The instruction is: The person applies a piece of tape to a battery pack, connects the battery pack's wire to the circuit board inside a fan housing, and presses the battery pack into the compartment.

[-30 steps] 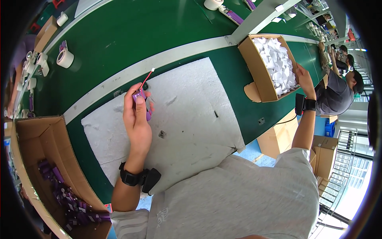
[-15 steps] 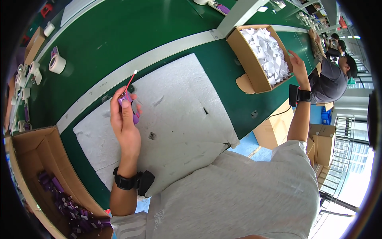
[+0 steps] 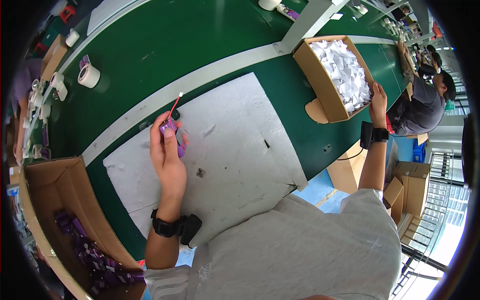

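Note:
My left hand [image 3: 170, 145] is closed around a purple battery pack [image 3: 169, 125], held over the grey-white foam sheet [image 3: 240, 135]. From the pack's top a thin red lead rises to a small white connector [image 3: 181, 94]. My fingers cover part of the pack. On the right, my right hand [image 3: 379, 104] has its fingers bent at the right rim of a cardboard box [image 3: 320, 82] and appears to grip that edge. White paper pieces [image 3: 345, 75] fill this box; whether a piece is between the fingertips is too small to tell.
At lower left stands a deep cardboard box [image 3: 60, 175] with many purple battery packs [image 3: 95, 260]. White rolls [image 3: 89, 76] stand on the green table [image 3: 200, 35]. A metal post [image 3: 310, 25] rises behind the paper box. A person in dark clothing [image 3: 420, 107] sits at far right.
My right hand has moved in from beside the paper box to its right rim, and its spread fingers have closed. The view has shifted slightly. My left hand keeps hold of the battery pack.

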{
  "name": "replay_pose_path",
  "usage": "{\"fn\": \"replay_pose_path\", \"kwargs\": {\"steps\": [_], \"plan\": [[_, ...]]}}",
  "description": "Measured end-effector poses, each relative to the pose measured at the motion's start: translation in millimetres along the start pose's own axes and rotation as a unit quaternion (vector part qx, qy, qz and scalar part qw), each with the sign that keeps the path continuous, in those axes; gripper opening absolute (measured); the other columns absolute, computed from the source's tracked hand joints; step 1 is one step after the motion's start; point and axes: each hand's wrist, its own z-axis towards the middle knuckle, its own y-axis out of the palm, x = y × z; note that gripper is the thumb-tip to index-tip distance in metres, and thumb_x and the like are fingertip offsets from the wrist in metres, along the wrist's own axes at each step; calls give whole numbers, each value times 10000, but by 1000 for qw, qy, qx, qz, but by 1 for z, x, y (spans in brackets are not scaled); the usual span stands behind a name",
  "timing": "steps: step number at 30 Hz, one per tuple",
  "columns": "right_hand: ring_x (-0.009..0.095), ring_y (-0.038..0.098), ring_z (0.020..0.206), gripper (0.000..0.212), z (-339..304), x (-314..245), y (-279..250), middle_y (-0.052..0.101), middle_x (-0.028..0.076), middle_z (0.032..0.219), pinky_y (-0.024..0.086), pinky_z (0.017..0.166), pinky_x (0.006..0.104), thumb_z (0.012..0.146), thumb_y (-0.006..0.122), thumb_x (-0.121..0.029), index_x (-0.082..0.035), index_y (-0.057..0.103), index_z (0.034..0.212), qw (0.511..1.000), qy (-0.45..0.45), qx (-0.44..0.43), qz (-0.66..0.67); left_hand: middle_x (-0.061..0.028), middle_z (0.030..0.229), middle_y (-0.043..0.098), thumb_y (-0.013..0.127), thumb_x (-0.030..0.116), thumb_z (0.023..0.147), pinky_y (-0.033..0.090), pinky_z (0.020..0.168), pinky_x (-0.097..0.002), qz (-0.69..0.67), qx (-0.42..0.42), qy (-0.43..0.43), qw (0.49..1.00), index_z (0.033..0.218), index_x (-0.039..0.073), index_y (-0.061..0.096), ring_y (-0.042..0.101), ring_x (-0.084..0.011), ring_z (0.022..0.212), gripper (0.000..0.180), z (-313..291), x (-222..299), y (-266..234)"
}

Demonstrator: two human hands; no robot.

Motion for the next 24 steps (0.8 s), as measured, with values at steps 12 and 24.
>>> {"fn": "replay_pose_path", "kwargs": {"steps": [12, 24], "plan": [[134, 597, 885, 267, 33, 44, -12, 653, 70, 1006, 476, 794, 266, 952, 556, -163, 66, 618, 1075, 996, -52, 75, -17, -37, 980, 557, 461, 265, 999, 416, 702, -217, -30, -14, -13, 999, 1257, 67, 488, 468, -76, 779, 326, 0, 3, 1], [180, 594, 979, 299, 11, 21, 9, 633, 122, 1092, 470, 872, 297, 953, 547, -174, 70, 600, 1117, 996, -13, 81, 45, -45, 1035, 568, 470, 256, 996, 423, 691, -221, -16, -27, -9, 999, 1257, 72, 482, 496, -87, 784, 320, -3, -9, -5]]}}
